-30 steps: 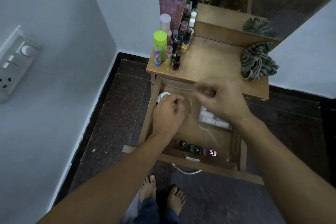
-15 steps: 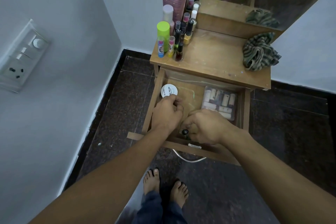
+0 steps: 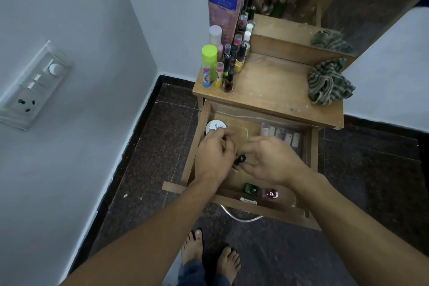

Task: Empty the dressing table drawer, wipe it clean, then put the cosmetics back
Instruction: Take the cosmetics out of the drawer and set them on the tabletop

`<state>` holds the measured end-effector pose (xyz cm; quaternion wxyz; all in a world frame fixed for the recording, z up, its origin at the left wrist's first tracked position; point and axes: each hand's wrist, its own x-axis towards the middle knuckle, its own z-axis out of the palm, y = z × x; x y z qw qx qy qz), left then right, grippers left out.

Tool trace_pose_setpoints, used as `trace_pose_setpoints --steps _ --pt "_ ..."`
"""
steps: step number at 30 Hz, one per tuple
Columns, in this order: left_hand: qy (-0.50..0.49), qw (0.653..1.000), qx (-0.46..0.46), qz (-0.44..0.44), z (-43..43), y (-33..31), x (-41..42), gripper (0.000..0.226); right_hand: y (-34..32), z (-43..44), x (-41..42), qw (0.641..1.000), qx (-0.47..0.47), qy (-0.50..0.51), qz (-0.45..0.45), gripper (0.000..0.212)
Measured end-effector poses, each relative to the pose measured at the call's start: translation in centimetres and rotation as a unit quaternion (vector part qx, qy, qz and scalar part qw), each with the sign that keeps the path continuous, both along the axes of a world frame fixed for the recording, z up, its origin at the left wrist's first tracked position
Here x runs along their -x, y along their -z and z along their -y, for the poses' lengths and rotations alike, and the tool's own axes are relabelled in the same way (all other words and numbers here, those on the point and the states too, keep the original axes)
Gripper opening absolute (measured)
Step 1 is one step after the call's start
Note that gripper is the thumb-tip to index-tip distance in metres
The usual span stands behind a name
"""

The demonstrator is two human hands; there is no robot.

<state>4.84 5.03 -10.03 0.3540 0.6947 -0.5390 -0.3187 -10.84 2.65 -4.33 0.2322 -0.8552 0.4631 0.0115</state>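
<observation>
Both hands over open drawer [image 3: 200, 123]. Right hand [image 3: 272, 161] fingers pinch black-capped bottle [image 3: 241, 159]. Left hand [image 3: 214, 157] fingers curled tight beside it, contents hidden. Green bottle [image 3: 250, 188] and pink bottle [image 3: 270, 193] lie at drawer front.

The light wooden surface [image 3: 267, 86] carries a cluster of upright cosmetic bottles [image 3: 228, 62] at its upper left corner and a crumpled green striped cloth [image 3: 328, 82] at its right. Lower in the frame, the open wooden drawer [image 3: 200, 123] holds a round white jar [image 3: 214, 126], a clear case of tubes [image 3: 282, 134], and a green bottle [image 3: 250, 188] just beside a pink bottle [image 3: 269, 193].
</observation>
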Motion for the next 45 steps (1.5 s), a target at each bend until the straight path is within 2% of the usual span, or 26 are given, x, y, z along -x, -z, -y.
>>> trace_pose_setpoints --steps 5,12,15,18,32,45 --pt "-0.051 0.991 0.119 -0.038 1.6 -2.2 1.4 0.015 -4.1 3.5 0.4 0.988 0.078 0.075 0.107 0.014" --pt "-0.07 0.981 0.153 -0.101 4.1 -4.1 3.3 0.025 -7.1 9.3 -0.4 0.953 0.178 0.171 0.176 0.007" --pt "-0.069 0.983 0.138 -0.103 4.6 -3.6 3.4 0.025 -7.4 11.1 -1.1 0.948 0.183 0.195 0.169 0.004" --pt "-0.075 0.985 0.123 -0.09 4.8 -2.7 3.3 0.026 -7.1 12.7 -1.9 0.952 0.18 0.196 0.153 0.013" --pt "-0.075 0.991 0.096 -0.062 5.5 -0.4 2.5 0.025 -5.6 14.8 -3.9 0.951 0.151 0.226 0.145 0.003" --pt "-0.04 0.994 0.091 -0.037 5.1 0.8 1.2 0.024 -5.5 13.0 -2.5 0.943 0.157 0.243 0.164 0.031"
